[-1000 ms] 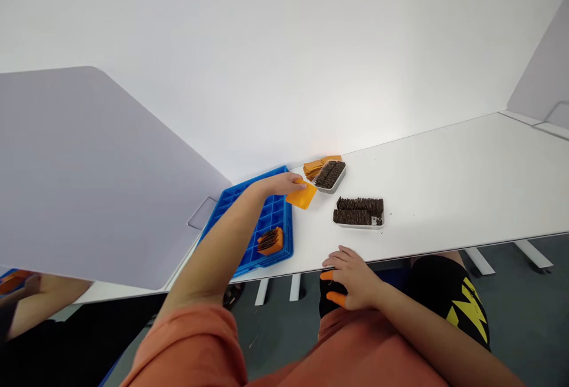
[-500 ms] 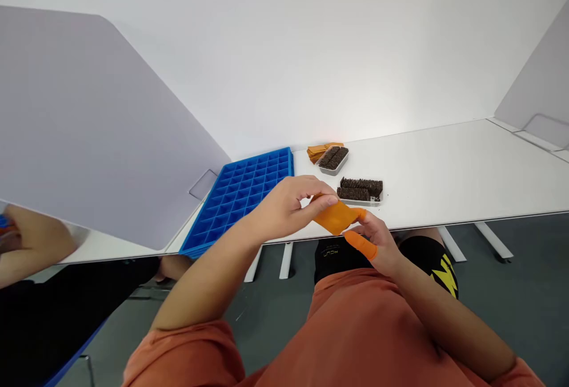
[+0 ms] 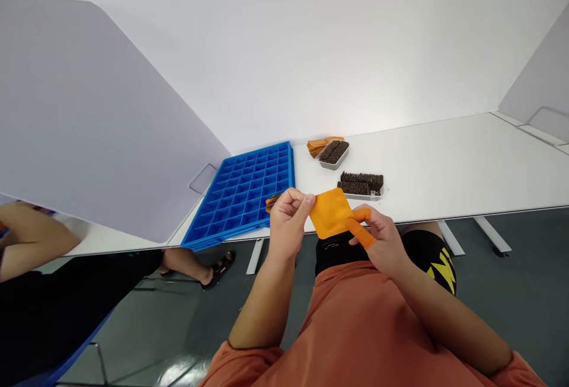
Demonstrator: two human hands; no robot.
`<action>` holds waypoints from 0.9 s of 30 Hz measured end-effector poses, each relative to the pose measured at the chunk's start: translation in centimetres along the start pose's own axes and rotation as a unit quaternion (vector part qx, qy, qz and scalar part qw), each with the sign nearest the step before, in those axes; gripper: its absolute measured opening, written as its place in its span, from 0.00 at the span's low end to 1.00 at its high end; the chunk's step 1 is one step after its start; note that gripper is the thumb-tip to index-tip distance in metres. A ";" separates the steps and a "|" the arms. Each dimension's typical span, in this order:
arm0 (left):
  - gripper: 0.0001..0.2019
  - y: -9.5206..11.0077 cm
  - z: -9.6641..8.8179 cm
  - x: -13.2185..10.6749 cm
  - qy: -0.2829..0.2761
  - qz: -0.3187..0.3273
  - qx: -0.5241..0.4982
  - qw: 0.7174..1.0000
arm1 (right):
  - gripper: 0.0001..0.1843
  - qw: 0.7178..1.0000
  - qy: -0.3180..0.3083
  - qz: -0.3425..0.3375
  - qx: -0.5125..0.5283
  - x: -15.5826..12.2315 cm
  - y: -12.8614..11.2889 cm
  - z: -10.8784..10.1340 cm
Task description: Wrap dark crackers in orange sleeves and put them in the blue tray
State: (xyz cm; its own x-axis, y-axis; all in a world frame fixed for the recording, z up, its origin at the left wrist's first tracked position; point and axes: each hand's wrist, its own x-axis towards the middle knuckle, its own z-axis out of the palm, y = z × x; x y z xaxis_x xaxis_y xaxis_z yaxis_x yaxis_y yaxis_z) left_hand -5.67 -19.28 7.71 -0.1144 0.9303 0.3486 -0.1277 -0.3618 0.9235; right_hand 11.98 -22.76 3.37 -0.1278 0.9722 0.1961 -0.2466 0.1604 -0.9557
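I hold a flat orange pouch [image 3: 329,212] between both hands, just in front of the white table's near edge [image 3: 444,212]. My left hand [image 3: 288,222] pinches its left corner. My right hand [image 3: 377,237], with orange finger cots on two fingers, grips its lower right edge. A blue compartment tray [image 3: 240,194] lies on the table to the left; a filled orange pouch [image 3: 271,202] sits in one of its near cells, partly hidden by my left hand.
Two clear trays of dark wafers [image 3: 361,184] [image 3: 333,153] and a stack of orange pouches [image 3: 317,145] stand behind my hands. A grey divider panel [image 3: 89,120] rises on the left, with another person's arm [image 3: 31,239] and sandalled foot [image 3: 217,265] beyond it.
My left hand carried the orange pouch from the stack at the back to the table's near edge. My right hand rose from my lap and took hold of it; both now hold it flat.
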 end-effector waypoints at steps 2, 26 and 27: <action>0.21 -0.5 -0.1 0.0 0.012 0.006 0.011 1.000 | 0.17 1.000 0.011 0.000 0.017 -0.1 0.1 -0.3; 0.16 -0.9 0.4 -0.3 -0.288 -0.061 0.228 0.928 | 0.06 0.984 0.076 -0.124 -0.099 0.6 1.8 -2.6; 0.15 -1.0 0.4 -0.3 -0.281 -0.053 0.232 0.930 | 0.06 0.984 0.088 -0.120 -0.100 0.7 1.9 -2.5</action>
State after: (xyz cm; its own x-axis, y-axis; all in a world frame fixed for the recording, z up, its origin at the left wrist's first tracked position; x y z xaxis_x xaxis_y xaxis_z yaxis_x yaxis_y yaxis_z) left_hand -5.14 -19.18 6.69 0.4240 0.8915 0.1592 0.3447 -0.3215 0.8820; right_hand 13.79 -21.38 1.10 0.0841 0.9138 0.3974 -0.0529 0.4023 -0.9140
